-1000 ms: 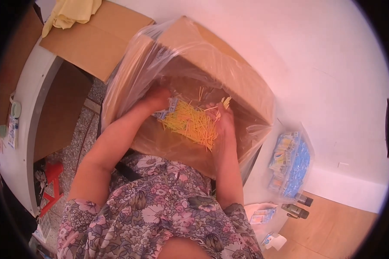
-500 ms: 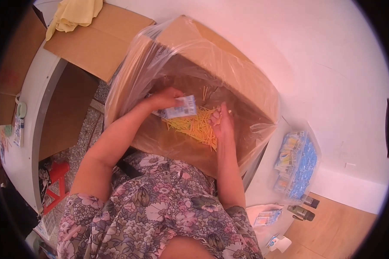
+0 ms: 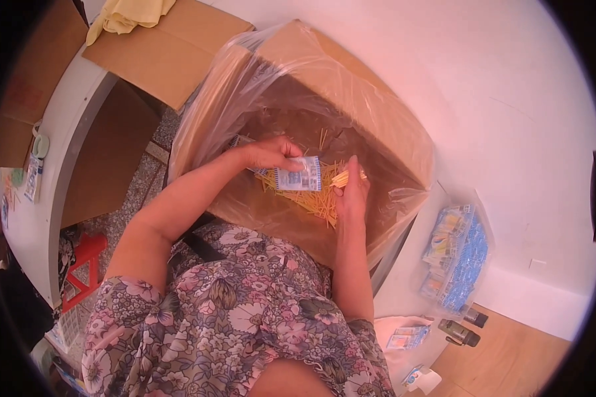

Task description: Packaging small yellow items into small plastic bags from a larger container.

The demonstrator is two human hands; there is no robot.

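Note:
Over a large cardboard box point(image 3: 351, 73) lined with clear plastic, my left hand point(image 3: 269, 153) pinches a small blue-and-white plastic packet point(image 3: 300, 175) by its left end. Just right of it, my right hand point(image 3: 355, 197) is closed around a small bundle of thin yellow sticks point(image 3: 341, 178), whose tips point toward the packet. The packet and the bundle are a short gap apart. Below both hands, many loose yellow sticks point(image 3: 319, 206) lie scattered inside the box. Part of another packet point(image 3: 241, 141) shows behind my left wrist. Whether the held packet contains anything cannot be made out.
A clear tub point(image 3: 458, 258) of blue packets stands on the white surface to the right, with two dark cylinders point(image 3: 459, 332) near it. A yellow cloth point(image 3: 127, 14) lies on cardboard at upper left. A red stool point(image 3: 86, 268) is on the floor at left.
The view has shifted slightly. My left hand has brought the packet nearer to my right hand. The yellow bundle in my right hand now shows clearly, tilted toward the packet.

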